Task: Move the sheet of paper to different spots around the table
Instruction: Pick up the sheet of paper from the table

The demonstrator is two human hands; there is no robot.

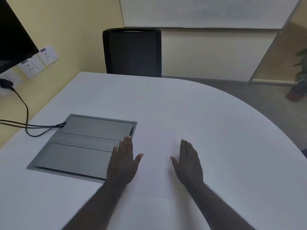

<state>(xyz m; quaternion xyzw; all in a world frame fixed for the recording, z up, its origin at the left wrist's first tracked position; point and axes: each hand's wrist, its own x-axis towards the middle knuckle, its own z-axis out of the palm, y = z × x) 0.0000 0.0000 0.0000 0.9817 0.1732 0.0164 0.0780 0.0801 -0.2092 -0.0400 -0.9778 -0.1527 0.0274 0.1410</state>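
I can barely trace the sheet of paper [156, 165] against the white table [216, 130]; only its near edge shows, and my left hand [123, 163] hides its left edge.

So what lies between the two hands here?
In the head view, only bare white sheet of paper lies between the left hand and right hand, both flat and open.

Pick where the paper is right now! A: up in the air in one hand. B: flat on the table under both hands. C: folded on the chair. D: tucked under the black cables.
B: the paper lies flat on the white table, with the left hand and right hand spread open, palms down, on it.
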